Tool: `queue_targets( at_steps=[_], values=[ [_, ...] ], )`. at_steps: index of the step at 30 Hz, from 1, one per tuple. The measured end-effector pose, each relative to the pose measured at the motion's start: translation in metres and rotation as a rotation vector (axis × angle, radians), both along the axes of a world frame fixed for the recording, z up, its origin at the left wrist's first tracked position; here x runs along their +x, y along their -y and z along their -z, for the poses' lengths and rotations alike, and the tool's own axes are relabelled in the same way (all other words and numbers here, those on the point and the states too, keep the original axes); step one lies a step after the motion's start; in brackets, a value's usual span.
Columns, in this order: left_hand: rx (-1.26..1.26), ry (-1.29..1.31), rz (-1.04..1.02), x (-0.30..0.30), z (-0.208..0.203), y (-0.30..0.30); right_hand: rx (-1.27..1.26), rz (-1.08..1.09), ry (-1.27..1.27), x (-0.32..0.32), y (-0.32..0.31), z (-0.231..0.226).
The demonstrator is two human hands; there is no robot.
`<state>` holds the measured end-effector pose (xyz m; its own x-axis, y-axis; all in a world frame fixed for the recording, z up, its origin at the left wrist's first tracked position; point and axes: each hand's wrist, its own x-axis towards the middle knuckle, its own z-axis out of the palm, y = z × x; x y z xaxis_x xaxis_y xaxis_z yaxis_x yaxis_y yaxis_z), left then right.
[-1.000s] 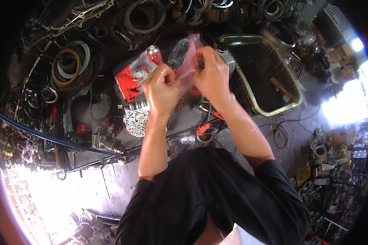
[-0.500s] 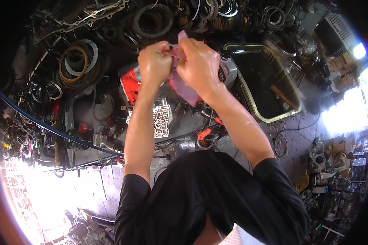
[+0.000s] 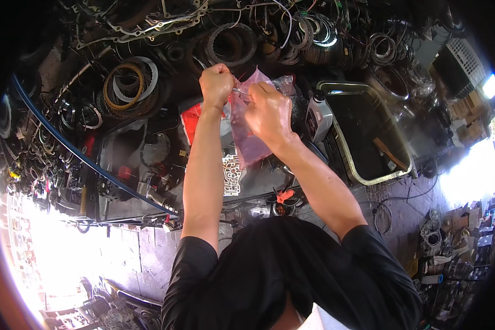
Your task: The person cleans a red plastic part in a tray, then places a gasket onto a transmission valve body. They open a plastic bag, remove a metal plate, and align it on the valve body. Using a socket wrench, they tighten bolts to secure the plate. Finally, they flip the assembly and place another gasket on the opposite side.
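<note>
Between my two hands hangs a pink translucent plastic bag, its lower part spread out over the workbench. My left hand is closed in a fist at the bag's upper left edge, with a thin pale strip running from it toward the other hand. Fingers curled, my right hand grips the upper part of the bag. Below the bag lies a metal valve body plate with maze-like channels, partly covered by it. A red and white package rests just left of my left forearm.
Right of my hands stand a grey bottle and a deep rectangular pan holding a brown piece. Ring-shaped plates lie at the left, more rings along the back. A small container with an orange item sits near my knees.
The bag, bunched up between my fists before, now hangs wider and flatter. My hands have moved slightly apart. The whole view has shifted, so the bench appears lower and farther right.
</note>
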<state>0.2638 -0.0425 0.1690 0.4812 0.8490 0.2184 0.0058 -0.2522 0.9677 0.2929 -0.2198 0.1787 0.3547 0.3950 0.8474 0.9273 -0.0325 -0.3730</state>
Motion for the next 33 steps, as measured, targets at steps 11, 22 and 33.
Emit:
queue_targets(
  at_steps=[11, 22, 33],
  values=[
    [-0.186, 0.449, 0.132, -0.008, -0.014, -0.029, 0.099, -0.083, -0.601, 0.022, 0.035, 0.002],
    [-0.295, 0.316, 0.226, -0.024, -0.044, 0.025, -0.052, -0.210, -0.899, 0.042, 0.006, -0.012],
    [-0.328, 0.304, 0.375, -0.019, 0.003, 0.080, -0.111, -0.108, -0.772, 0.050, 0.048, 0.021]
  ],
)
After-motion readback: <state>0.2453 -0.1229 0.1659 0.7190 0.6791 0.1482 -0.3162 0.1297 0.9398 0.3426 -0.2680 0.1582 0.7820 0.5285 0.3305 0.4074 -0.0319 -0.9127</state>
